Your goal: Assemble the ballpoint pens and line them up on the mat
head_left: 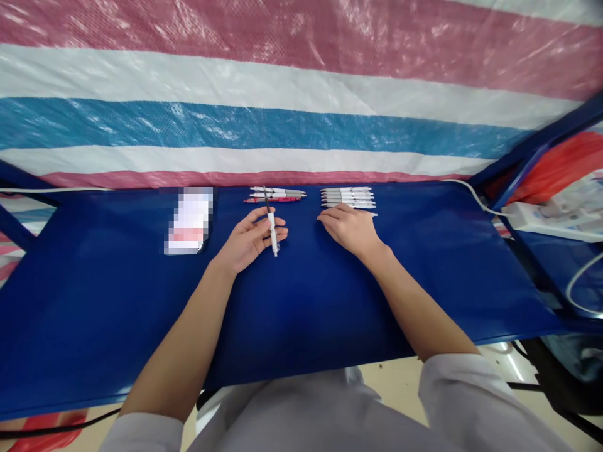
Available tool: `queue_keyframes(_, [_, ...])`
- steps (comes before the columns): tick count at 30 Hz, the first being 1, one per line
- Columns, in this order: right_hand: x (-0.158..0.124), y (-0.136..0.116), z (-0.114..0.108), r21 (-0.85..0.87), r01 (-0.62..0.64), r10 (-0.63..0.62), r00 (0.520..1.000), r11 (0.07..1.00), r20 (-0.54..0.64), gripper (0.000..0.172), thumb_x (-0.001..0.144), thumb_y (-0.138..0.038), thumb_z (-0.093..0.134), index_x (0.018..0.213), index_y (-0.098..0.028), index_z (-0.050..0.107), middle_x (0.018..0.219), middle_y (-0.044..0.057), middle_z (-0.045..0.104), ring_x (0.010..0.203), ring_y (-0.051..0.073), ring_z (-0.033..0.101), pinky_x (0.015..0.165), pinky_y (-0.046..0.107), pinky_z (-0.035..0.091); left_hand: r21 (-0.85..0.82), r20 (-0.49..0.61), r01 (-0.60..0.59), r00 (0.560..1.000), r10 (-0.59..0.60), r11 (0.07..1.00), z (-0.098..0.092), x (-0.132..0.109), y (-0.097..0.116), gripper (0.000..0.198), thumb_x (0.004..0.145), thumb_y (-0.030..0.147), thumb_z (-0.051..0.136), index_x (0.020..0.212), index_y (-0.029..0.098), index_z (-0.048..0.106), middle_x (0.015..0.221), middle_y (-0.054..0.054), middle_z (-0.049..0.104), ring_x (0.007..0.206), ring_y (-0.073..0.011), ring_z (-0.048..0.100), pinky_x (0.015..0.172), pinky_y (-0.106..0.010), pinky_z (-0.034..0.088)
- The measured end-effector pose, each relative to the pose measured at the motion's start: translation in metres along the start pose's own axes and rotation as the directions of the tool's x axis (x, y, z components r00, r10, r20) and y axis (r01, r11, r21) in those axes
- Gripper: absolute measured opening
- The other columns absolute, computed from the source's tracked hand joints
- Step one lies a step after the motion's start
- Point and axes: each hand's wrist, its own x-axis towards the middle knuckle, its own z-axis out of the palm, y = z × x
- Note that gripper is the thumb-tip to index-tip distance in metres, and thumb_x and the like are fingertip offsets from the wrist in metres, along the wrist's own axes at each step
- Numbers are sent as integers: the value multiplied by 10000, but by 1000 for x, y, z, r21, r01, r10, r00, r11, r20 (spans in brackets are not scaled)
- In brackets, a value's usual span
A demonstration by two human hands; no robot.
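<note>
My left hand [249, 238] lies palm up on the blue table [301, 301], its fingers curled round a white pen [272, 227] that points away from me. Just beyond it lie three pens [276, 194] in a row, one of them red. My right hand [349, 229] rests palm down on the table, fingers together, its fingertips touching the nearest of a row of several white pens [347, 197].
A blurred white and red card [189, 220] lies left of my left hand. A striped tarpaulin [301, 94] hangs behind the table. At the right a white power strip [546, 216] with a cable rests on a second blue surface.
</note>
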Motion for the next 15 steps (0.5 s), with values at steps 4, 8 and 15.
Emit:
queue_keyframes(4, [-2, 2, 3, 15, 3, -3, 1000, 1000, 0, 330, 981, -168, 433, 1036, -230, 753, 1110, 1, 768, 955, 188, 674, 594, 301, 397, -7, -14, -3, 1000, 3, 1000, 0, 0, 0, 295, 829, 181, 739, 1111, 197, 657, 967, -51, 749, 887, -201, 741, 907, -386, 595])
queue_keyframes(8, [-1, 4, 4, 20, -5, 5, 1000, 1000, 0, 328, 981, -167, 433, 1049, -226, 749, 1114, 13, 767, 962, 191, 667, 579, 295, 376, 0, -24, -2, 1000, 2, 1000, 1, 0, -1, 300, 827, 178, 739, 1116, 193, 658, 967, -55, 749, 892, -207, 741, 884, -372, 604])
queue_keyframes(15, [-1, 4, 6, 6, 0, 0, 1000, 1000, -2, 333, 975, -146, 434, 1056, -234, 744, 1128, 8, 761, 981, 189, 660, 575, 303, 372, 27, -15, -2, 1000, 2, 1000, 3, 0, -2, 299, 830, 182, 736, 1118, 196, 658, 965, -52, 747, 884, -206, 740, 893, -386, 597])
